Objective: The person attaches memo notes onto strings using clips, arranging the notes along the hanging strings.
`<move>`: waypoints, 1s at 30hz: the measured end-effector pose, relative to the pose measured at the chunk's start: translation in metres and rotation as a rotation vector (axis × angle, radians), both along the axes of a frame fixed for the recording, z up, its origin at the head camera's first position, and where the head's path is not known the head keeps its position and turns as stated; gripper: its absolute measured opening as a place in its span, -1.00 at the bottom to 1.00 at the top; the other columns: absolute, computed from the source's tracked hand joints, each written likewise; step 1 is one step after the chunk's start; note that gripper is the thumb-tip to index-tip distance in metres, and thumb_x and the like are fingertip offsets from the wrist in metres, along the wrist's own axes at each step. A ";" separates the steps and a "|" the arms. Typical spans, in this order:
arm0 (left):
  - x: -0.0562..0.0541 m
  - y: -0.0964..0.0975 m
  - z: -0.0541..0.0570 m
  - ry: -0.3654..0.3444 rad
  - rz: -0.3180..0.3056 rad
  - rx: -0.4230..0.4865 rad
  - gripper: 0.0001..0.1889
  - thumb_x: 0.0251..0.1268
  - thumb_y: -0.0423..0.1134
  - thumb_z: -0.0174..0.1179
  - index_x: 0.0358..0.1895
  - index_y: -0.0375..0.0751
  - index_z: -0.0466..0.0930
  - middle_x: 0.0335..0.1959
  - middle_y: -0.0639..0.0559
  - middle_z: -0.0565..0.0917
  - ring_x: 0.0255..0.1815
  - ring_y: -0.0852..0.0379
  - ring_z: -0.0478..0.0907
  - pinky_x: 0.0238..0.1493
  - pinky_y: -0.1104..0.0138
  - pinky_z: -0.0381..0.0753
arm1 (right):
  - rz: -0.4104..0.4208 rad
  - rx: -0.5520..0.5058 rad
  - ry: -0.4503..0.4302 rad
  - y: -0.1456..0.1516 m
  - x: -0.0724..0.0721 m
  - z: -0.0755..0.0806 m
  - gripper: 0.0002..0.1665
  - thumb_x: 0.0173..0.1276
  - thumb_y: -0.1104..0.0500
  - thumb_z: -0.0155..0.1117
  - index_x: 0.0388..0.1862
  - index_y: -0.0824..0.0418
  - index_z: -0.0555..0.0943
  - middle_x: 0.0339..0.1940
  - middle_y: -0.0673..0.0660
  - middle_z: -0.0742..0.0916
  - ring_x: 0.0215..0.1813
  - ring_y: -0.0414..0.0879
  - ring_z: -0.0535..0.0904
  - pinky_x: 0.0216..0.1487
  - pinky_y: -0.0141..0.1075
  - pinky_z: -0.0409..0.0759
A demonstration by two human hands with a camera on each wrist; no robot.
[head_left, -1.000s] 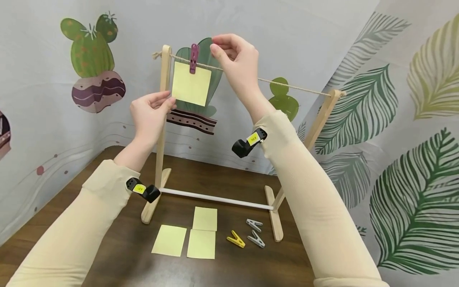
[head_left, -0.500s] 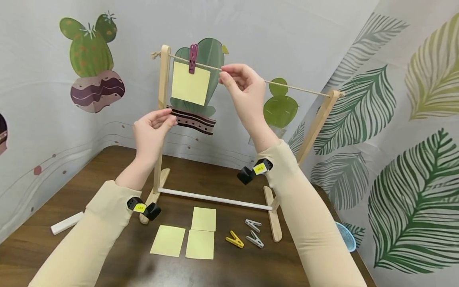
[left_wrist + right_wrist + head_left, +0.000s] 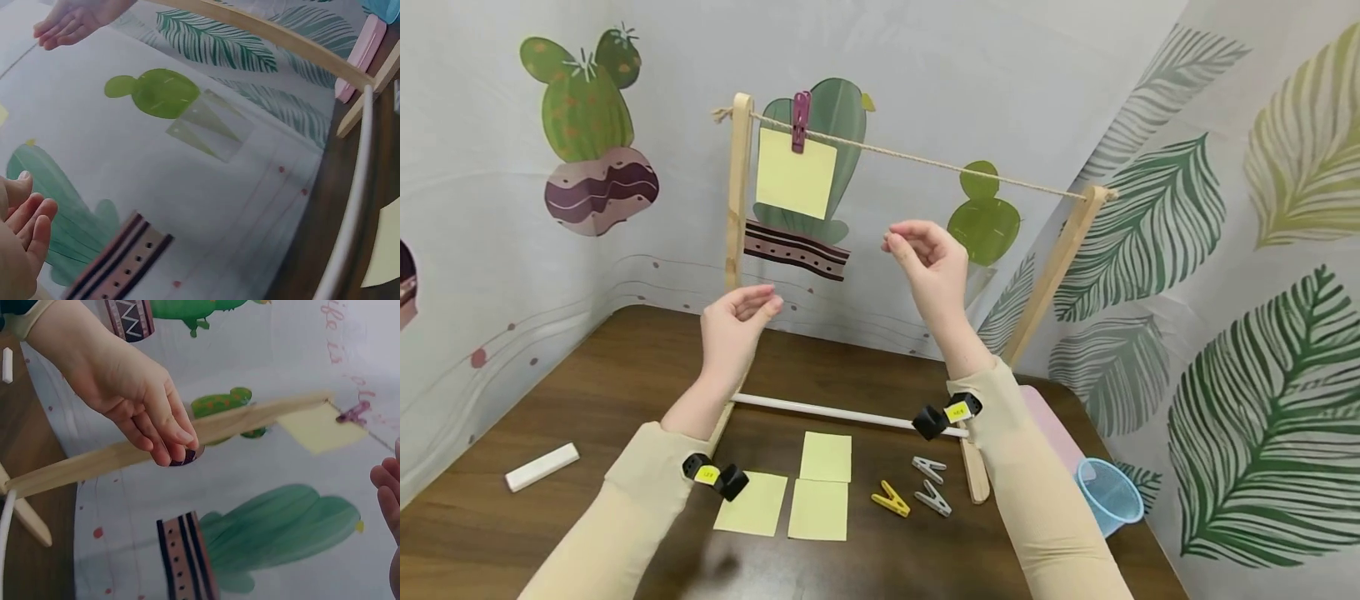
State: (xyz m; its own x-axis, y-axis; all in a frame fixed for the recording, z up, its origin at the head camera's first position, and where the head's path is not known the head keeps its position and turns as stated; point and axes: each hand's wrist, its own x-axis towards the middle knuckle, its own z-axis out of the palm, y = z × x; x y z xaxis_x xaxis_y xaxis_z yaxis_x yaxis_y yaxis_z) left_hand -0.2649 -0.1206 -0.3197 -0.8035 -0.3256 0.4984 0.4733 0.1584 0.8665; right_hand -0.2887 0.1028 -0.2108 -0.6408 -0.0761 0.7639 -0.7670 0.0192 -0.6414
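A yellow sticky note (image 3: 796, 179) hangs from the rope (image 3: 917, 158), held by a purple clothespin (image 3: 801, 122) near the left post. My left hand (image 3: 733, 329) hovers in front of that post, fingers loosely bent and holding nothing. Below the rope, to the right of the hanging note, my right hand (image 3: 936, 267) floats in the air, also without anything in it. On the table lie several more notes, among them a sticky note (image 3: 826, 457). A yellow clothespin (image 3: 891, 500) and two grey clothespins, one of them the nearer grey clothespin (image 3: 933, 498), lie to their right.
The wooden rack has a left post (image 3: 739, 183), a right post (image 3: 1052, 275) and a white crossbar (image 3: 842, 414) low down. At the right edge stands a blue mesh basket (image 3: 1108, 492) beside a pink object (image 3: 1051, 425). A white block (image 3: 542, 467) lies at left.
Both hands have come down from the rope and the note, the right one letting go of the rope. The note stays hanging under the purple clothespin.
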 end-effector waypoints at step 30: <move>-0.009 0.056 -0.122 -0.375 -0.216 -0.085 -0.68 0.18 -0.26 0.40 -0.01 -0.27 0.68 -0.14 -0.12 0.77 -0.13 0.02 0.73 -0.03 0.27 0.65 | -0.130 0.108 -0.448 0.092 0.004 -0.205 -0.73 0.35 0.33 0.29 -0.14 0.58 0.60 -0.28 0.39 0.76 -0.30 -0.33 0.69 -0.18 -0.50 0.62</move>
